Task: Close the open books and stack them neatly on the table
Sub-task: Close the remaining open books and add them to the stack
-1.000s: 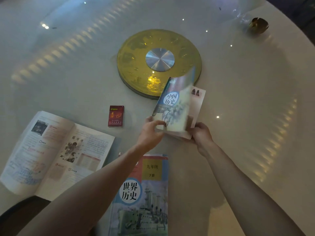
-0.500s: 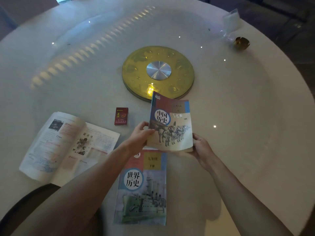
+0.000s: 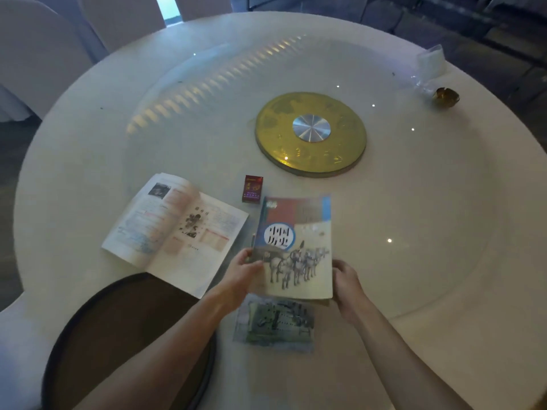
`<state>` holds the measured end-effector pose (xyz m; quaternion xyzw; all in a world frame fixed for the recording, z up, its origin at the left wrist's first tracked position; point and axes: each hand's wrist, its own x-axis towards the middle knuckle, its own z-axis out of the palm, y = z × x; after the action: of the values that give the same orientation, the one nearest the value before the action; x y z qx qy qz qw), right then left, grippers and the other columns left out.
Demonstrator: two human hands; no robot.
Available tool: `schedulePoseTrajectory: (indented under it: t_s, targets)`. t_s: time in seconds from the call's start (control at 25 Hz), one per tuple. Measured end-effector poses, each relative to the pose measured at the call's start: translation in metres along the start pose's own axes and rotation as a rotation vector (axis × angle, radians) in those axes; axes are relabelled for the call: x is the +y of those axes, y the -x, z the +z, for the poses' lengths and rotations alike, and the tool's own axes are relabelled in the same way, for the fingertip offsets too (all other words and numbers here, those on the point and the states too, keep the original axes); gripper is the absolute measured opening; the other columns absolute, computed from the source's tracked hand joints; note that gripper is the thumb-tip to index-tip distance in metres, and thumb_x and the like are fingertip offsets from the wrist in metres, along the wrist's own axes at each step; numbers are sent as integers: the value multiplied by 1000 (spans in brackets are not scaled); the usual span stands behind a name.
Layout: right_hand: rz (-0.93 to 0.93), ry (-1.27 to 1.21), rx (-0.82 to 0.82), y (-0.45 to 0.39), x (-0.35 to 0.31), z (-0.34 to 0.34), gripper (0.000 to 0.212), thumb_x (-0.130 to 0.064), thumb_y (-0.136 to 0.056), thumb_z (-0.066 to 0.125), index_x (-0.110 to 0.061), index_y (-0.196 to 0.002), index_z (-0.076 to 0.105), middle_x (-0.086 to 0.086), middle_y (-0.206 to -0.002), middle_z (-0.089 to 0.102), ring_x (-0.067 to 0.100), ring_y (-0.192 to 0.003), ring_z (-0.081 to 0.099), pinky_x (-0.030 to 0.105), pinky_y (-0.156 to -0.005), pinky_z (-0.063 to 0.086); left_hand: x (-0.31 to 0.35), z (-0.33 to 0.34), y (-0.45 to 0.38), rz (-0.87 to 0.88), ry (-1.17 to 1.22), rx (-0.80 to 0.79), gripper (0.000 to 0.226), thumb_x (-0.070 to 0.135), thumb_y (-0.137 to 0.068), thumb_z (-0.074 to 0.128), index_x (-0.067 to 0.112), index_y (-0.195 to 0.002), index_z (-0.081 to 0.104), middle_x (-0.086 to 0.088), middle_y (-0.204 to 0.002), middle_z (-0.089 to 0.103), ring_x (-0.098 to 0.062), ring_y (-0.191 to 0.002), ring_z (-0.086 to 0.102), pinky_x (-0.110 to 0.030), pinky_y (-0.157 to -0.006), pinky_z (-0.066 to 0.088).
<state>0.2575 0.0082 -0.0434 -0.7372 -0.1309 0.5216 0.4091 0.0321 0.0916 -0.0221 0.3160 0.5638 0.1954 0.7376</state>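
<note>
Head view: both hands [image 3: 245, 272] grip closed horse-cover book [image 3: 296, 250] above another book [image 3: 275, 324].

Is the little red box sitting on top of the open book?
No, the little red box lies on the bare table, apart from the open book and just past its far right corner.

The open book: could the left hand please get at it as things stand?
Probably not right away: the left hand grips the horse book. Otherwise the open book lies uncovered just beside it.
</note>
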Motion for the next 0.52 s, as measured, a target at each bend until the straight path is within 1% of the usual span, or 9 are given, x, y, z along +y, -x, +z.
schedulePoseTrajectory:
  t_s: [0.04, 0.08, 0.16, 0.24, 0.32, 0.36, 0.44, 0.48, 0.52]
  targets:
    - [18, 63, 4, 6, 11, 6, 25, -9, -96, 59, 0, -117, 67, 20, -109, 79, 39, -97, 78, 60, -85, 62, -14, -7, 6, -19, -10, 39, 22, 6, -101, 54, 9, -122, 58, -16, -109, 71, -28, -87, 72, -38, -61, 59]
    - [37, 112, 6, 9, 21, 12, 24, -9, -94, 61, -3, -115, 70, 15, -105, 81, 35, -93, 79, 58, -84, 63, -27, -14, 10, -11, -55, 79, 21, 6, -100, 55, 8, -120, 61, -13, -104, 73, -24, -84, 74, -35, -61, 59]
    - [71, 174, 3, 18, 41, 18, 21, -7, -93, 61, -7, -109, 74, 10, -97, 83, 33, -89, 80, 51, -80, 63, -53, -28, 12, 72, -273, 174, 25, 7, -97, 59, 10, -121, 66, -6, -104, 75, -18, -87, 73, -33, -69, 61]
    - [80, 227, -14, 25, 56, 21, 21, -7, -92, 61, -11, -104, 78, 6, -92, 84, 31, -88, 80, 51, -81, 63, -70, -35, 11, 144, -461, 242, 29, 8, -94, 61, 11, -121, 70, -2, -104, 75, -16, -92, 72, -35, -80, 61]
    - [68, 257, -23, 31, 68, 23, 20, -8, -91, 64, -14, -103, 78, 2, -94, 84, 25, -89, 80, 51, -84, 65, -81, -37, 13, 182, -646, 308, 30, 13, -92, 62, 14, -121, 71, -1, -101, 71, -16, -93, 68, -35, -84, 58]
    - [61, 264, -10, 36, 72, 25, 19, -9, -92, 65, -14, -105, 77, 2, -97, 84, 22, -90, 80, 49, -80, 65, -85, -39, 15, 198, -752, 329, 31, 18, -92, 62, 17, -121, 71, -2, -101, 67, -17, -93, 64, -34, -86, 56]
    - [38, 279, 63, 44, 74, 27, 16, -13, -95, 65, -13, -110, 70, 2, -103, 79, 21, -92, 76, 40, -72, 63, -92, -41, 17, 217, -893, 316, 30, 25, -93, 60, 22, -122, 69, -3, -101, 57, -20, -92, 60, -33, -89, 52]
    - [20, 297, 111, 47, 74, 27, 15, -16, -97, 63, -14, -112, 65, 2, -104, 75, 21, -94, 72, 40, -72, 60, -95, -42, 18, 218, -925, 293, 30, 27, -94, 59, 23, -122, 68, -3, -101, 54, -22, -91, 61, -33, -89, 52]
    - [5, 336, 149, 49, 73, 27, 11, -19, -100, 58, -15, -110, 63, 2, -103, 72, 21, -93, 70, 42, -75, 57, -96, -42, 18, 219, -950, 268, 31, 28, -94, 57, 22, -123, 66, -4, -101, 53, -24, -91, 62, -34, -90, 52]
